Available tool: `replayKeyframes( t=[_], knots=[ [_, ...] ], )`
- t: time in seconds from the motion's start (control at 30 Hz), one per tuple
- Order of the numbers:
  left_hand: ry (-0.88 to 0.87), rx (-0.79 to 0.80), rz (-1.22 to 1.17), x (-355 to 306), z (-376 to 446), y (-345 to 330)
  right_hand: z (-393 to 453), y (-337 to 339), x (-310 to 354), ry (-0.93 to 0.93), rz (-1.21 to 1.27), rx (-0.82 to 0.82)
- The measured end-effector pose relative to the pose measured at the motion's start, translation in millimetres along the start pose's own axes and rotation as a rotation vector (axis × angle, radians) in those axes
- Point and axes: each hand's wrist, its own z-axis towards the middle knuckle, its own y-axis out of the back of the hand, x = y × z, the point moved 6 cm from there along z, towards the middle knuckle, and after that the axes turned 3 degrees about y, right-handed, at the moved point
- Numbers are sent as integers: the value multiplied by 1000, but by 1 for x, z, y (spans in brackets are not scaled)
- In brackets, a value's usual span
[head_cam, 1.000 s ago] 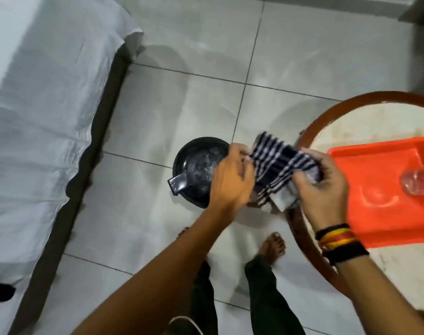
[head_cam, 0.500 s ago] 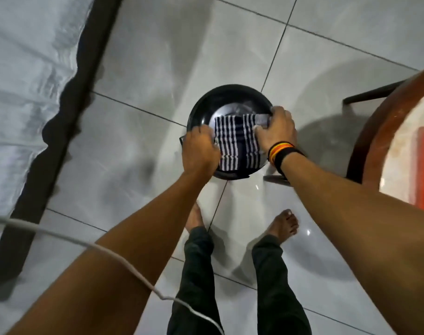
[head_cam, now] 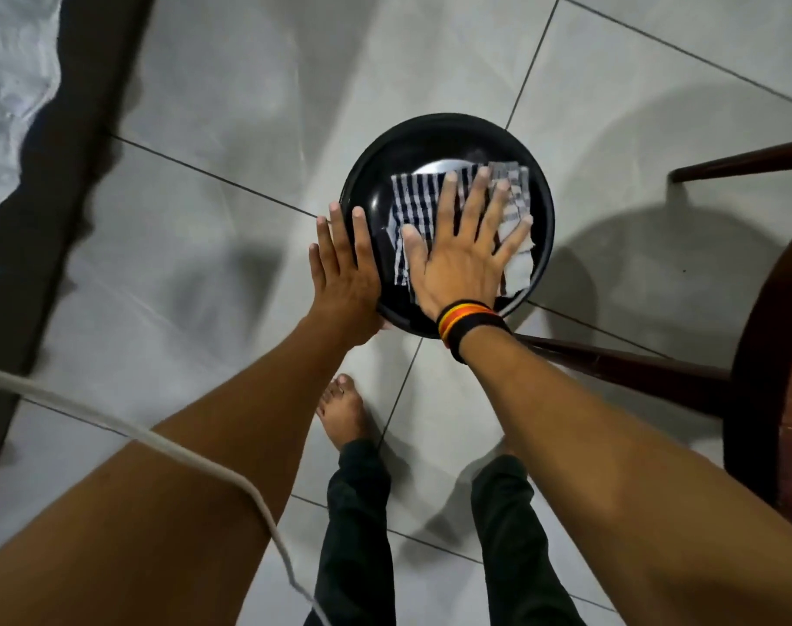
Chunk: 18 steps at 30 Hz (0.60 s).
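A round black basin (head_cam: 543, 246) stands on the grey tiled floor in front of my feet. Inside it lies a dark blue and white striped cloth (head_cam: 414, 205), spread flat. My right hand (head_cam: 464, 250), with a striped wristband, presses flat on the cloth with fingers spread wide and straight. My left hand (head_cam: 342, 264) rests with straight fingers against the basin's left rim, on the outside. Whether water is in the basin cannot be told.
A brown wooden round table (head_cam: 764, 354) with dark legs stands at the right, one leg close behind my right wrist. A bed with a grey sheet (head_cam: 10, 74) and dark frame runs along the left. A white cable (head_cam: 182, 458) hangs across the lower left.
Both hands let go of the cloth edges. The cloth now lies down in the basin, my right hand flat on it and my left hand moved to the basin's outer rim.
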Motion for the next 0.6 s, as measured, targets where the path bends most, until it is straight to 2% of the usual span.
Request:
replayKeyframes(
  t=[0.1, 0.2, 0.27, 0.37, 0.43, 0.5, 0.6],
  knots=[
    [74, -30, -21, 0, 3, -4, 5, -1, 7, 235, -76, 26],
    [100, -7, -12, 1, 1, -3, -28, 0, -17, 510, -116, 98],
    [80, 5, 4, 0, 3, -2, -43, 1, -47, 427, -87, 139],
    [69, -8, 10, -1, 6, -2, -18, 10, -70, 30, 68, 90],
    [83, 5, 18, -1, 8, -3, 19, 17, -53, -101, 127, 43],
    [117, 18, 11, -1, 8, -3, 48, 17, -17, -13, 66, 41],
    [160, 104, 43, -1, 6, -2, 34, 8, 27, 348, -66, 78]
  ],
)
